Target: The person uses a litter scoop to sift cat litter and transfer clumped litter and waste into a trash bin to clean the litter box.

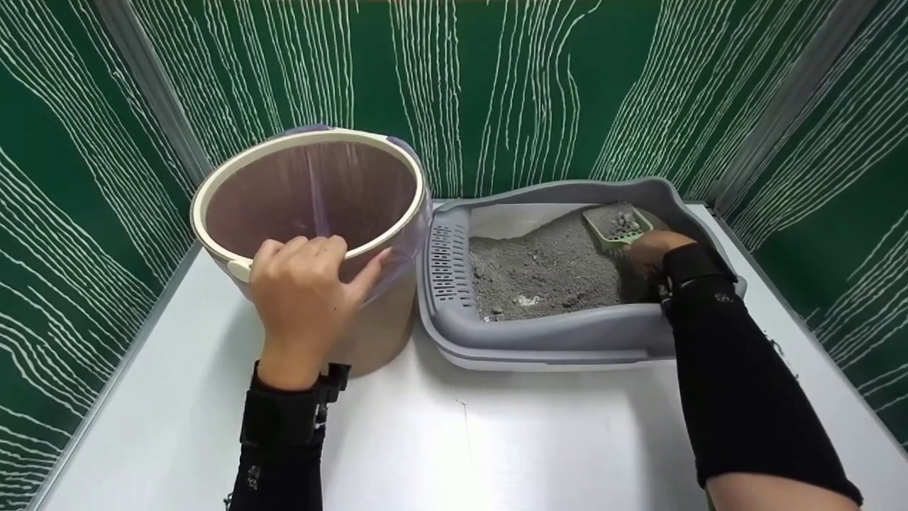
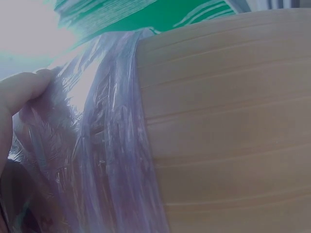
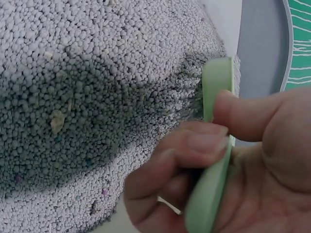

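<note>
My left hand (image 1: 305,284) grips the near rim of a tan trash bin (image 1: 376,333), fingers over the edge and thumb along the outside. A thin purple plastic bag (image 2: 114,131) lines the bin and folds down over its outside. On the right, my right hand (image 1: 654,250) holds a pale green litter scoop (image 3: 211,194) by its handle, fingers curled round it. The scoop's basket rests at the litter surface at the back right of a grey litter box (image 1: 553,330) and carries several grey clumps (image 1: 623,222). Grey granular litter (image 1: 546,273) is heaped in the box.
Bin and box stand side by side on a white table (image 1: 496,433). Green panels (image 1: 489,92) with white wavy lines enclose the back and sides. A slotted step (image 1: 452,262) forms the box's left end. A whitish patch (image 1: 527,301) lies on the litter near the front.
</note>
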`<state>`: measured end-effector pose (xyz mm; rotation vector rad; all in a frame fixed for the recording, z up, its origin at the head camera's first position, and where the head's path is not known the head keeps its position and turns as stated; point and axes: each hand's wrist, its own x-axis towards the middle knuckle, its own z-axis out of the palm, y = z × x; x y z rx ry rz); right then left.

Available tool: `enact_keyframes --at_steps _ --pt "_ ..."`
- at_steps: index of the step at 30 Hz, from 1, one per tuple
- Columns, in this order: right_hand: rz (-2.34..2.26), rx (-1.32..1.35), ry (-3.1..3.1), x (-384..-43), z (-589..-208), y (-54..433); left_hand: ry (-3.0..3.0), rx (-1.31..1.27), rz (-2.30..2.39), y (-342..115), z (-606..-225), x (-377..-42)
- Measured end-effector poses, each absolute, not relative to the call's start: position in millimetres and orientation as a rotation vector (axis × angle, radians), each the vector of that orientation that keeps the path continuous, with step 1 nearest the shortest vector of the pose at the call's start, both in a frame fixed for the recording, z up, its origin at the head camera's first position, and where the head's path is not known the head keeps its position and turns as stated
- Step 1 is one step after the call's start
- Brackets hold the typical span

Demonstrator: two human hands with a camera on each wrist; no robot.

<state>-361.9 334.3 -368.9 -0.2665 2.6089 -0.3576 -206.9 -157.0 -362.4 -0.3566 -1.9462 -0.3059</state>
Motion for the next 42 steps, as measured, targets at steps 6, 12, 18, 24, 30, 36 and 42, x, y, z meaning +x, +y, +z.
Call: enact_keyframes --at_steps 6,12,18,24,30,36,42 --pt "-0.538 -0.124 2.521 -361 -368 334 -1.937 -0.353 -0.294 -158 -363 -207" --pt "-0.557 -0.13 2.567 -363 -370 334 -1.935 -0.351 -0.298 -158 -363 -207" --pt "-0.721 -0.066 2.605 -355 -371 329 -1.934 -0.357 -0.308 -157 -363 -207" --pt "-0.917 0.0 2.537 -350 -370 323 -1.937 -0.358 -0.311 -158 -363 -207" --pt "-1.052 0.036 2.464 -354 -371 318 -1.935 -0.352 -0.304 -159 -364 -207" --pt "-1.2 -0.075 2.397 -359 -374 315 -1.933 -0.348 -0.288 -158 -364 -207" --pt "-1.228 -0.163 2.383 -360 -376 315 -1.933 -0.349 -0.291 -158 -363 -207"
